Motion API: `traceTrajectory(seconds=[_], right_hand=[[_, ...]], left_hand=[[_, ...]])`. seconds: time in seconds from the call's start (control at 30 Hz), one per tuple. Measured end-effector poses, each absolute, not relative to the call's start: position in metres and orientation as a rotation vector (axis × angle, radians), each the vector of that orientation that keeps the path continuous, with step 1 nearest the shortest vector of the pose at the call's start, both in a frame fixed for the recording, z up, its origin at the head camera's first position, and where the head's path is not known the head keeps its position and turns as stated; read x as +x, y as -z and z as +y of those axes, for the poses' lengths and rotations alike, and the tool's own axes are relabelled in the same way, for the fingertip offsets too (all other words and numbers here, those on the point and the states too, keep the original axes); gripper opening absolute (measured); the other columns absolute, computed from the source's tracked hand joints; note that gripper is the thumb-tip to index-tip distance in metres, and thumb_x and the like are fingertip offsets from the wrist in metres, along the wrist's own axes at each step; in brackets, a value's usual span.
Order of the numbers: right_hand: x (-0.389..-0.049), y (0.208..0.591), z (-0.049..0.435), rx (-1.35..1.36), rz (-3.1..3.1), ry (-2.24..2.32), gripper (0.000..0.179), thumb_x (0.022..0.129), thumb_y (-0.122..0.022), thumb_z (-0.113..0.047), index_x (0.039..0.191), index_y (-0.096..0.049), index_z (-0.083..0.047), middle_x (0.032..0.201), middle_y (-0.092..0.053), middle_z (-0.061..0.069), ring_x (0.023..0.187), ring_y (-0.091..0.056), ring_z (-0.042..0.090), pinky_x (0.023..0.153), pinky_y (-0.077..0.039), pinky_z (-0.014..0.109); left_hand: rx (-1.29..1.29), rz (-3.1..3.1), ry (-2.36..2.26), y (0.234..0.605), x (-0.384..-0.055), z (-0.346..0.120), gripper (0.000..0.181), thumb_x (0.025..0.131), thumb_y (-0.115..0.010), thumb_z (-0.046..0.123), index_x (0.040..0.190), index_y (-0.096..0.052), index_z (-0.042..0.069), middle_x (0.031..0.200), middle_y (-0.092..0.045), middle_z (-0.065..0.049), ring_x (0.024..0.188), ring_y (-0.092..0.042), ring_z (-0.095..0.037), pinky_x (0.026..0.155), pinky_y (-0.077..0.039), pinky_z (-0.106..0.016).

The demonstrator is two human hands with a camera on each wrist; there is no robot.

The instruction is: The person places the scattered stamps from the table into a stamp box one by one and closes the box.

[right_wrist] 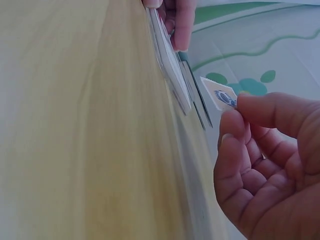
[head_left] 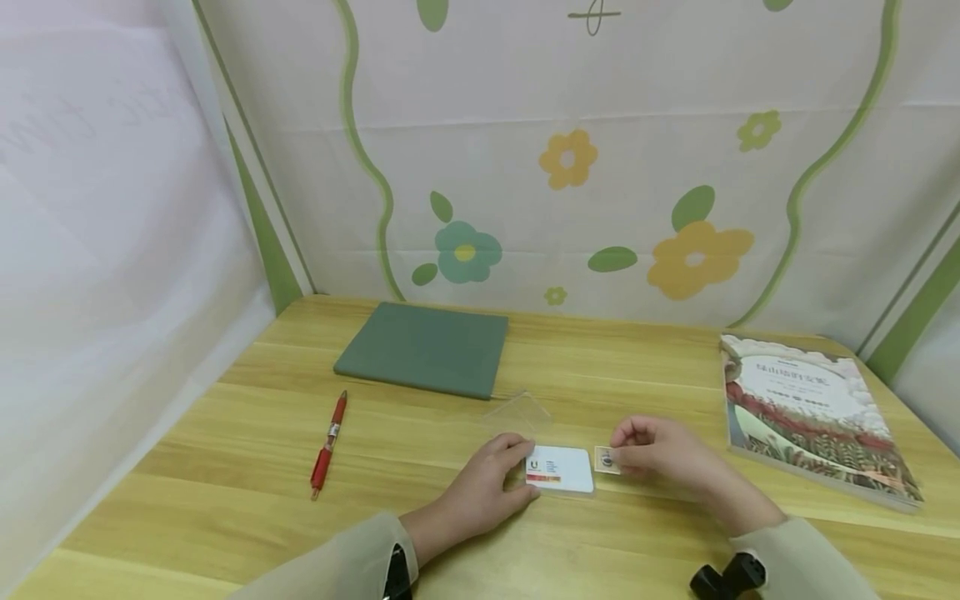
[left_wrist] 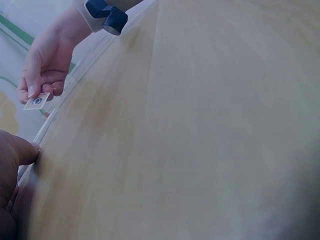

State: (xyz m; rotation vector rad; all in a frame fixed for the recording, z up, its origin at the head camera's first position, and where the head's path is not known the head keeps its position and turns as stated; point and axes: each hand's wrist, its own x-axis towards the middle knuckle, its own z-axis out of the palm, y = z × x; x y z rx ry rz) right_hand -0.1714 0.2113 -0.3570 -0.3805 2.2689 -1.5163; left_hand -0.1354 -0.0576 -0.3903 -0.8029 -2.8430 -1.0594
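Observation:
A stamp [head_left: 606, 460] with a dark blue print and toothed edges is pinched between the thumb and fingers of my right hand [head_left: 663, 454]. It is just right of a white card [head_left: 573, 469] printed with a logo and a red-orange strip, and apart from it. My left hand [head_left: 480, 487] holds the card by its left end, thumb at the near edge and fingers at the far edge. In the right wrist view the card [right_wrist: 172, 75] looks like a thick block or stack low over the table; the stamp [right_wrist: 220, 94] is tilted in the fingertips.
Behind the card is a clear plastic piece [head_left: 536, 406], hard to make out. A dark green notebook [head_left: 427, 346] lies farther back. To the left is a red pen [head_left: 327, 446], and a book with a floral cover [head_left: 813, 417] lies right on the wooden table [head_left: 187, 492].

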Motion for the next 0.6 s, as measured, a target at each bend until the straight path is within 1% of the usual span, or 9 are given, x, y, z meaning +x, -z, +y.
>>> traceTrajectory(seconds=[0.2,0.37,0.47,0.6], right_hand=[[-0.174,0.359,0.198,-0.403,2.249,1.527,0.024,0.083,-0.067,-0.013,0.093,-0.056,0.006,0.076,-0.056,0.004,0.069,-0.056,0.013,0.061,-0.05,0.025],[-0.174,0.361,0.187,-0.433,2.219,1.537,0.022,0.083,-0.066,-0.01,0.092,-0.056,0.007,0.074,-0.055,0.003,0.067,-0.055,0.012,0.058,-0.049,0.023],[-0.174,0.362,0.183,-0.42,2.211,1.539,0.02,0.082,-0.066,-0.01,0.09,-0.056,0.006,0.073,-0.054,0.003,0.066,-0.054,0.012,0.057,-0.048,0.023],[-0.173,0.362,0.179,-0.392,2.208,1.545,0.019,0.082,-0.066,-0.009,0.091,-0.056,0.005,0.074,-0.054,0.003,0.068,-0.054,0.014,0.059,-0.049,0.024]], left_hand=[[-0.805,-2.845,1.058,0.391,-0.136,-0.058,0.055,0.084,-0.068,0.022,0.131,-0.05,0.0,0.125,-0.051,-0.005,0.114,-0.049,-0.016,0.098,-0.042,-0.031],[-0.809,-2.838,1.068,0.391,-0.136,-0.058,0.054,0.084,-0.068,0.021,0.131,-0.05,0.0,0.124,-0.051,-0.005,0.112,-0.049,-0.014,0.097,-0.043,-0.03],[-0.813,-2.833,1.073,0.391,-0.136,-0.058,0.054,0.084,-0.068,0.021,0.131,-0.05,-0.001,0.124,-0.052,-0.005,0.111,-0.049,-0.014,0.096,-0.043,-0.03],[-0.811,-2.832,1.077,0.391,-0.137,-0.057,0.054,0.084,-0.068,0.021,0.13,-0.051,-0.001,0.124,-0.052,-0.006,0.111,-0.049,-0.014,0.096,-0.043,-0.03]])
